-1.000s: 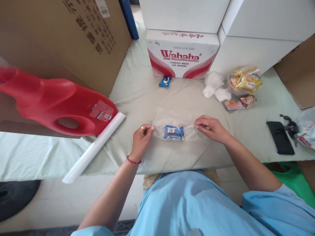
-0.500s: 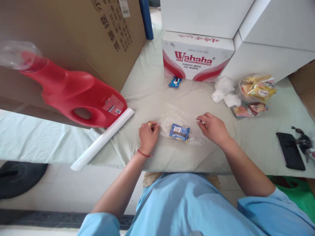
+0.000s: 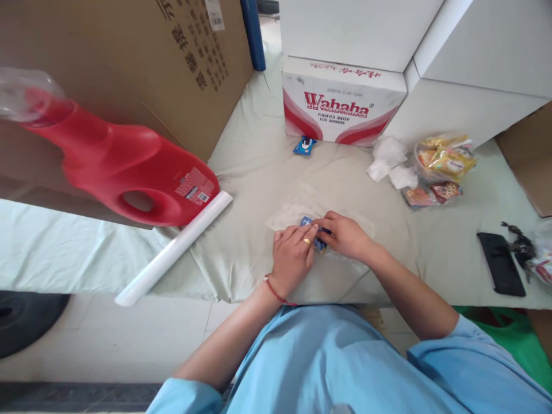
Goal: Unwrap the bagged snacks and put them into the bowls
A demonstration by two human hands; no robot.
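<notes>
OK, both hands meet over the blue packet (image 3: 319,245) at the counter's (image 3: 254,172) near side, mid-width. Packet sits on or in clear plastic (image 3: 287,214); can't tell which. Left hand (image 3: 294,253): ring and red bracelet, fingers side by side, laid over the packet's left part; grip hidden. Right hand (image 3: 342,234): thumb and forefinger bent round the packet's right side, packet visible between them; can't tell if they pinch it. Second blue packet (image 3: 305,145) lies just in front of the Wahaha box (image 3: 340,109), well apart from the hands. Right side: crumpled white tissue (image 3: 388,158) beside a tub of snack packets (image 3: 451,164); black phone (image 3: 500,264) farther right. Left side: white roll (image 3: 175,247) beside the red bottle (image 3: 103,172).
</notes>
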